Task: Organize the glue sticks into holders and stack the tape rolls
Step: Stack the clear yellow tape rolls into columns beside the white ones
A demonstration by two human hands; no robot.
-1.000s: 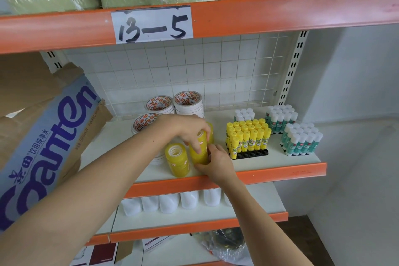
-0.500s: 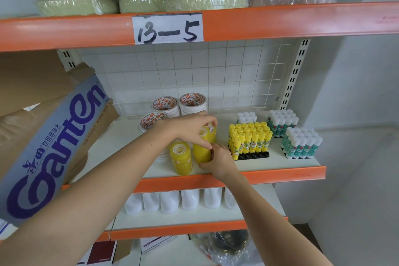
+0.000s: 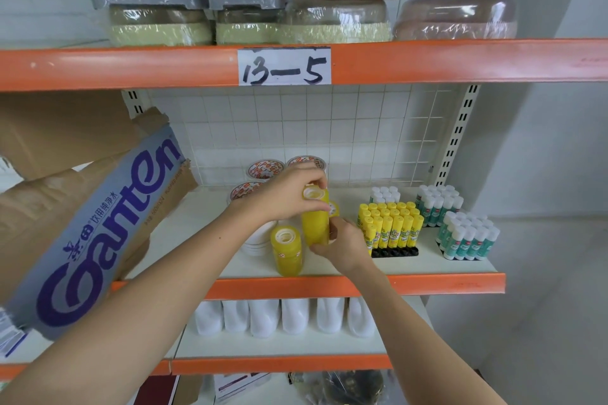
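Head view: tall yellow tape stack [image 3: 316, 220]

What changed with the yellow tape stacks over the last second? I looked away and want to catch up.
Little moved. The left hand kept its grip on the top of the tall yellow tape stack, and the right hand stayed at its base. The shorter yellow tape stack stands untouched beside it, and the yellow glue sticks remain in their black holder. Mostly the camera tilted upward.

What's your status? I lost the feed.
Left hand grips yellow tape stack at top. Right hand holds its base. Second stack close beside.
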